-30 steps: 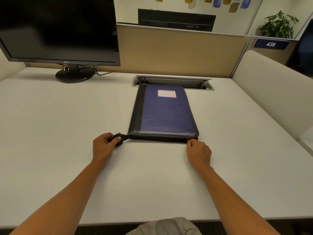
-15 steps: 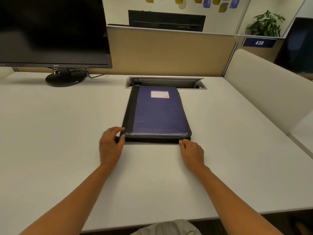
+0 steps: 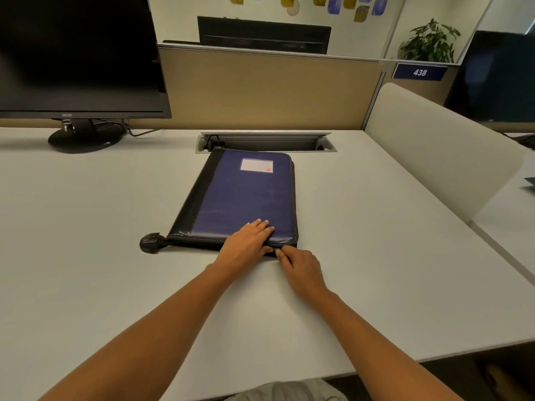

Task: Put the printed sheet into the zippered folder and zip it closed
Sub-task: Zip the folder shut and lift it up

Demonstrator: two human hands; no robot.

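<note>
The blue-and-black zippered folder [image 3: 243, 198] lies flat and shut on the white counter [image 3: 86, 212], its far end just in front of the recessed cable tray [image 3: 266, 141]. No printed sheet in sight, so it is presumably inside, though that cannot be confirmed from here.

The left hand [image 3: 246, 244] is spread flat on the near end of the cover, fingers straight and pressing down. The right hand [image 3: 301, 269] sits at the near edge by the right corner, fingertips curled and pinched on what looks like the small zipper pull [image 3: 277, 250]. It is tiny and partly hidden, so take that as a best reading. How much of the zip is already closed cannot be told.

Where could this slip? That corner is the danger spot. Pull too hard round the bend and the slider may jam, or the folder may skid across the smooth counter if the pressing hand eases off. A sheet edge poking out between the teeth would snag and crease. The left fingers also lie close to the zip line, so they could block the slider's run along the near edge. The crumpled black strap [image 3: 150, 243] at the left corner looks loose and could catch there.
</note>
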